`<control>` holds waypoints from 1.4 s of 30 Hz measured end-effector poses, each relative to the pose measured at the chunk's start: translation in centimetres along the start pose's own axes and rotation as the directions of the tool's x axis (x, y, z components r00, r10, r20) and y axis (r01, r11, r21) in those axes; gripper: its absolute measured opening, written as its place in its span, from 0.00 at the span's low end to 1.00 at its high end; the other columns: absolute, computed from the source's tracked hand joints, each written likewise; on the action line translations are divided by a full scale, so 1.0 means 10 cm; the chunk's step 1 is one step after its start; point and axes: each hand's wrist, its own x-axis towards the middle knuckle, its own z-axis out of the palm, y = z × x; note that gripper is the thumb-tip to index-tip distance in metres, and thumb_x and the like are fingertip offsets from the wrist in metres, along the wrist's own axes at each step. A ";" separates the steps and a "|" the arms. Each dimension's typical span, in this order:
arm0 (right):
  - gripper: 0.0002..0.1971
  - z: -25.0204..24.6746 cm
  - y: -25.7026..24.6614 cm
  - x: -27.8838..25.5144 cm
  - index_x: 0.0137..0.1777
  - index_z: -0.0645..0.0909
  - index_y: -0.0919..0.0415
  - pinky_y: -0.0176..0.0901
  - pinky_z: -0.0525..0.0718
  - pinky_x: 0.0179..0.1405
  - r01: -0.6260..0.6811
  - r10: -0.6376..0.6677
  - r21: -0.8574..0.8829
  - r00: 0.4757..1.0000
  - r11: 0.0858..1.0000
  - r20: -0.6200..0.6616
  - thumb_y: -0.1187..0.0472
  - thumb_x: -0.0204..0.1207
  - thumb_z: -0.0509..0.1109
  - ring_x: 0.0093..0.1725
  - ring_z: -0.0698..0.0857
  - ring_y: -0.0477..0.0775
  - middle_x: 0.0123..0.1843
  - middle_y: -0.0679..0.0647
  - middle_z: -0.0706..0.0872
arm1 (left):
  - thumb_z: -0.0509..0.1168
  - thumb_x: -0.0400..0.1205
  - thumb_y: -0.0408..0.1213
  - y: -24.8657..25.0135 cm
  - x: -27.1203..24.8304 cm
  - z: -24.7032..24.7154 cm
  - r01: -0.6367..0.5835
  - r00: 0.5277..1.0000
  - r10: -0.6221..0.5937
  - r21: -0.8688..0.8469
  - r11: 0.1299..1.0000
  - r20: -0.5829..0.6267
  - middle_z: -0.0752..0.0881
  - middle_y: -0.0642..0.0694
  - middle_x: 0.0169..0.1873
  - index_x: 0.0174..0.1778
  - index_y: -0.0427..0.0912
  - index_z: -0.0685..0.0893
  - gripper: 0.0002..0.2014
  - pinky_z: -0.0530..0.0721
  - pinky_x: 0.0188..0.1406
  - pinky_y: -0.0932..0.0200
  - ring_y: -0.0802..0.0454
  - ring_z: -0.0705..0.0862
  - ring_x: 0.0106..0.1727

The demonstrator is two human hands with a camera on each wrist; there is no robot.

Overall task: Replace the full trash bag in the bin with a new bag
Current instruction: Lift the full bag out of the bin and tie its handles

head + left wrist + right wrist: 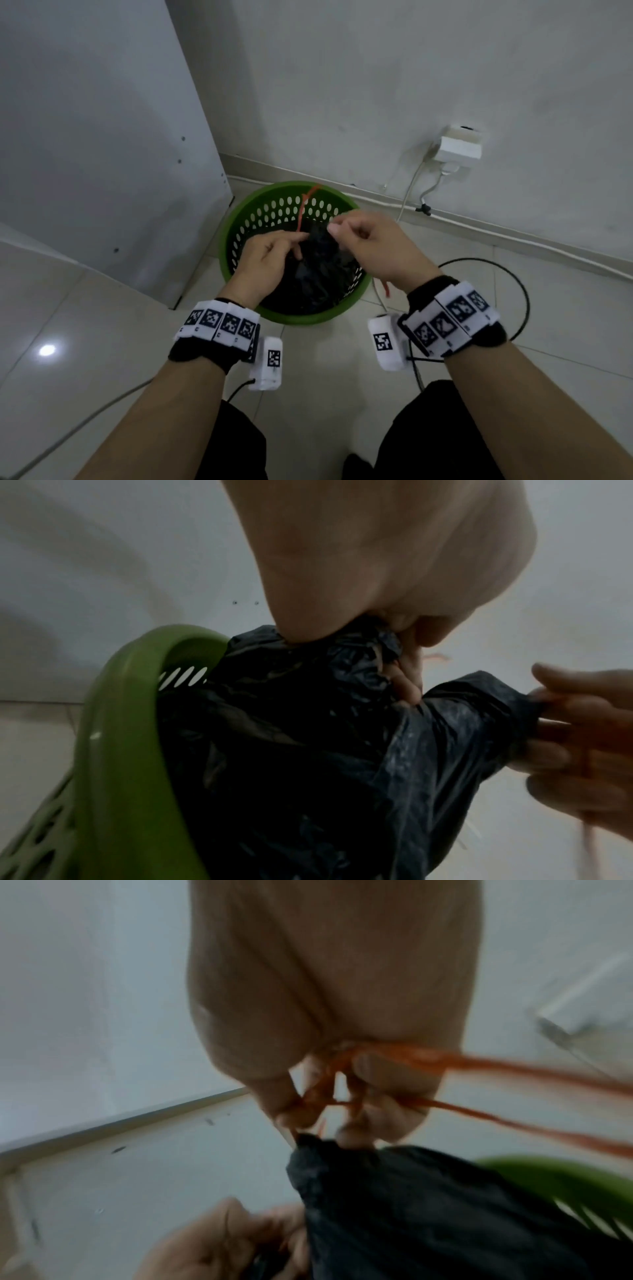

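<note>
A round green perforated bin [260, 212] stands on the tiled floor in the corner, with a black trash bag [318, 270] inside it. My left hand [274, 253] grips a gathered bunch of the black trash bag [308, 723] near the bag's top. My right hand [356, 236] pinches the other gathered part of the bag [411, 1204] together with the orange drawstring [514, 1121], which is looped round its fingers. One end of the orange drawstring [303, 205] rises over the bin's far rim; another end [386, 289] hangs below my right wrist. The green bin [126, 750] rim shows beside the bag.
A white cabinet panel [102, 154] stands close on the left of the bin. A wall socket with a white adapter [459, 147] and cables sits at the right on the wall. A black cable [513, 274] loops on the floor at the right.
</note>
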 end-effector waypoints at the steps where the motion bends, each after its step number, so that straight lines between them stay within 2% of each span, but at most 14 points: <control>1: 0.21 0.06 0.04 0.01 0.27 0.80 0.53 0.41 0.84 0.49 0.033 -0.026 0.203 0.999 0.979 -0.036 0.53 0.84 0.68 0.48 0.88 0.44 0.51 0.48 0.92 | 0.58 0.84 0.39 0.03 0.02 0.00 0.001 1.000 -0.001 0.023 1.000 -0.011 0.89 0.59 0.35 0.43 0.57 0.89 0.15 0.78 0.50 0.68 0.68 0.85 0.42; 4: 0.18 0.20 0.12 0.02 0.33 0.83 0.64 0.36 0.85 0.46 -0.011 0.036 0.665 0.999 0.746 -0.023 0.60 0.85 0.67 0.45 0.90 0.47 0.47 0.58 0.93 | 0.63 0.86 0.33 0.08 0.04 0.01 -0.014 1.000 0.016 0.097 0.995 -0.018 0.90 0.53 0.38 0.39 0.60 0.86 0.17 0.76 0.50 0.78 0.73 0.85 0.45; 6: 0.18 0.23 0.14 0.03 0.39 0.85 0.69 0.40 0.87 0.45 -0.110 0.079 0.786 0.994 0.609 0.077 0.59 0.86 0.65 0.41 0.89 0.51 0.41 0.59 0.91 | 0.63 0.86 0.31 0.06 0.05 0.01 0.001 1.000 0.001 0.077 0.997 -0.020 0.90 0.53 0.37 0.49 0.55 0.88 0.13 0.78 0.54 0.77 0.72 0.86 0.45; 8: 0.15 0.25 0.18 0.05 0.47 0.87 0.71 0.45 0.84 0.50 -0.154 0.082 0.816 0.988 0.557 0.131 0.58 0.84 0.66 0.45 0.86 0.57 0.43 0.62 0.90 | 0.62 0.87 0.30 0.04 0.06 -0.01 0.034 0.999 -0.033 0.026 0.999 -0.018 0.90 0.56 0.37 0.60 0.53 0.86 0.14 0.80 0.60 0.71 0.71 0.86 0.47; 10: 0.10 0.27 0.23 0.08 0.49 0.90 0.66 0.49 0.79 0.53 -0.114 0.069 0.787 0.993 0.607 0.091 0.64 0.79 0.67 0.47 0.83 0.59 0.46 0.61 0.90 | 0.62 0.86 0.29 0.03 0.07 -0.02 0.072 0.997 -0.073 -0.051 0.996 -0.029 0.92 0.55 0.38 0.70 0.53 0.80 0.19 0.80 0.63 0.66 0.67 0.88 0.52; 13: 0.08 0.33 0.18 0.10 0.51 0.92 0.61 0.47 0.85 0.55 -0.009 0.059 0.596 0.996 0.803 -0.065 0.69 0.79 0.72 0.46 0.90 0.48 0.46 0.54 0.93 | 0.63 0.86 0.30 0.04 0.05 -0.02 0.110 0.991 -0.120 -0.152 0.982 -0.059 0.94 0.54 0.42 0.78 0.47 0.73 0.23 0.79 0.66 0.63 0.61 0.88 0.59; 16: 0.15 0.44 0.06 0.09 0.59 0.90 0.50 0.44 0.84 0.62 0.197 -0.121 0.289 0.957 0.937 -0.263 0.66 0.75 0.78 0.51 0.91 0.46 0.46 0.49 0.94 | 0.62 0.86 0.27 0.10 0.02 0.01 0.128 0.986 -0.147 -0.207 0.970 -0.079 0.92 0.55 0.44 0.65 0.44 0.84 0.15 0.83 0.60 0.63 0.63 0.89 0.52; 19: 0.16 0.60 -0.02 0.06 0.62 0.89 0.58 0.38 0.84 0.65 0.342 -0.297 0.147 0.919 0.928 -0.260 0.69 0.76 0.76 0.56 0.91 0.44 0.53 0.51 0.94 | 0.61 0.85 0.23 0.11 0.05 0.03 0.155 0.976 -0.188 -0.257 0.954 -0.108 0.91 0.48 0.46 0.57 0.34 0.86 0.11 0.85 0.52 0.66 0.63 0.89 0.46; 22: 0.11 0.71 0.05 0.06 0.56 0.92 0.61 0.52 0.88 0.62 0.387 -0.354 0.102 0.903 0.916 -0.244 0.69 0.76 0.75 0.55 0.91 0.44 0.54 0.48 0.93 | 0.61 0.84 0.21 0.11 0.06 0.05 0.199 0.958 -0.250 -0.300 0.933 -0.144 0.89 0.46 0.44 0.54 0.30 0.85 0.09 0.84 0.47 0.71 0.60 0.88 0.44; 26: 0.15 0.67 0.12 0.13 0.63 0.85 0.58 0.40 0.89 0.47 0.174 -0.120 0.268 0.971 0.948 -0.206 0.67 0.78 0.75 0.37 0.90 0.44 0.47 0.52 0.95 | 0.64 0.86 0.29 0.09 0.04 0.06 0.233 0.924 -0.343 -0.464 0.855 -0.168 0.92 0.50 0.42 0.45 0.46 0.90 0.11 0.85 0.54 0.57 0.57 0.88 0.45; 30: 0.05 0.66 0.14 0.22 0.49 0.89 0.65 0.37 0.86 0.42 0.035 0.042 0.450 0.986 0.892 -0.161 0.72 0.76 0.76 0.30 0.87 0.47 0.37 0.51 0.93 | 0.65 0.84 0.27 0.10 0.03 0.09 0.277 0.884 -0.453 -0.650 0.708 -0.118 0.91 0.50 0.39 0.48 0.42 0.90 0.09 0.84 0.49 0.61 0.62 0.88 0.37; 33: 0.07 0.65 0.15 0.25 0.44 0.91 0.63 0.37 0.86 0.41 0.010 0.053 0.517 0.993 0.856 -0.107 0.75 0.74 0.76 0.31 0.86 0.46 0.38 0.47 0.92 | 0.67 0.83 0.28 0.05 0.01 0.07 0.267 0.916 -0.390 -0.577 0.772 -0.098 0.93 0.50 0.39 0.46 0.41 0.91 0.08 0.84 0.49 0.63 0.59 0.89 0.43; 37: 0.05 0.65 0.10 0.28 0.45 0.90 0.68 0.37 0.86 0.40 -0.034 0.103 0.617 0.992 0.786 -0.077 0.76 0.75 0.75 0.30 0.85 0.47 0.41 0.56 0.92 | 0.70 0.83 0.34 0.06 -0.03 0.05 0.292 0.948 -0.317 -0.347 0.891 -0.016 0.94 0.50 0.44 0.48 0.39 0.93 0.06 0.83 0.52 0.67 0.61 0.90 0.48; 42: 0.02 0.71 0.13 0.35 0.43 0.93 0.62 0.44 0.89 0.43 -0.121 0.344 0.582 0.893 0.804 -0.290 0.68 0.73 0.79 0.32 0.89 0.50 0.37 0.56 0.94 | 0.72 0.80 0.31 0.08 -0.01 0.03 0.211 0.977 -0.210 -0.042 0.977 0.021 0.92 0.53 0.45 0.55 0.45 0.89 0.10 0.82 0.60 0.65 0.60 0.89 0.51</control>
